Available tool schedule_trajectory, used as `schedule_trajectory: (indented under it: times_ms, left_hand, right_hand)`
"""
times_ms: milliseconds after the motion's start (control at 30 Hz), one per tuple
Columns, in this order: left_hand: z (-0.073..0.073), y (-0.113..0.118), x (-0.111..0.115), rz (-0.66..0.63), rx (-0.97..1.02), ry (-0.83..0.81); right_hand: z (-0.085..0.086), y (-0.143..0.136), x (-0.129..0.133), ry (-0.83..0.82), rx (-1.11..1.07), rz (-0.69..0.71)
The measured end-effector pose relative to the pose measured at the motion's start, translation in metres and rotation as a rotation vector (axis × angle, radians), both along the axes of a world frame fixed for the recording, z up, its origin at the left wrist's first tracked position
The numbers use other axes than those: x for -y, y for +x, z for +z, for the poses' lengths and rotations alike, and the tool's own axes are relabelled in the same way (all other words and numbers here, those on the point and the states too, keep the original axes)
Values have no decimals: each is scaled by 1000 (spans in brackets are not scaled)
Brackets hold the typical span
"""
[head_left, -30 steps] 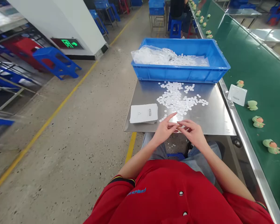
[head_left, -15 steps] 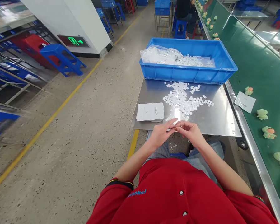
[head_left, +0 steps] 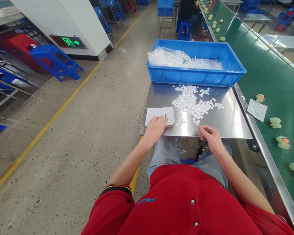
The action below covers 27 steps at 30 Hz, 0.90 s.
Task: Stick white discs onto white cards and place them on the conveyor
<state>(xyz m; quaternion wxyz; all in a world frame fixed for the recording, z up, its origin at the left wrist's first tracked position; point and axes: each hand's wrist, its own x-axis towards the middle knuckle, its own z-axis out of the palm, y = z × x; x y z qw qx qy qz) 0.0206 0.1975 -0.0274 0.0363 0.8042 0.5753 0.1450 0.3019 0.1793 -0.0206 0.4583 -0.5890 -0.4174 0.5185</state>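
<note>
I sit at a steel table (head_left: 225,122). My left hand (head_left: 155,128) lies on the near edge of a stack of white cards (head_left: 160,115) at the table's left front; whether it grips one I cannot tell. My right hand (head_left: 210,136) hovers at the table's front edge, fingers curled and pinched together, possibly on a small white disc that is too small to make out. A scatter of small white discs (head_left: 194,104) covers the table's middle.
A blue crate (head_left: 198,76) with a plastic bag and more discs stands at the table's back. On the right runs a green conveyor (head_left: 271,71) carrying a white card (head_left: 257,110) and several green plush toys (head_left: 284,142). Another person sits far ahead. Blue stools stand left.
My hands, joined in front of me before, have parted. The left moved left onto the card stack; the right stayed at the table's front edge. The conveyor's toys have moved along.
</note>
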Motion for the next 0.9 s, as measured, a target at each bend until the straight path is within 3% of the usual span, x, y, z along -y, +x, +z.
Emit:
schedule_trajectory:
  times_ms: [133,300,500,567,700,833,900]
  left_hand:
    - [-8,-11,-1,3,267,29]
    - [-11,-24,-12,162,569,16]
    - [-3,-41,-16,-7,705,-218]
    - [-3,-44,-16,11,779,-217]
    - [-2,-38,-12,146,975,-198]
    - [4,-27,-3,126,1047,-162]
    - [8,-23,3,102,1047,-141]
  right_hand:
    - [3,-8,5,-4,9,-11]
    - [10,-23,2,49,13,-6]
    - [19,-47,-6,140,29,47]
    - [23,-58,-8,183,59,55]
    - [32,-78,-9,321,210,46]
    - [36,-89,-11,443,433,77]
    - [36,-91,-13,480,572,163]
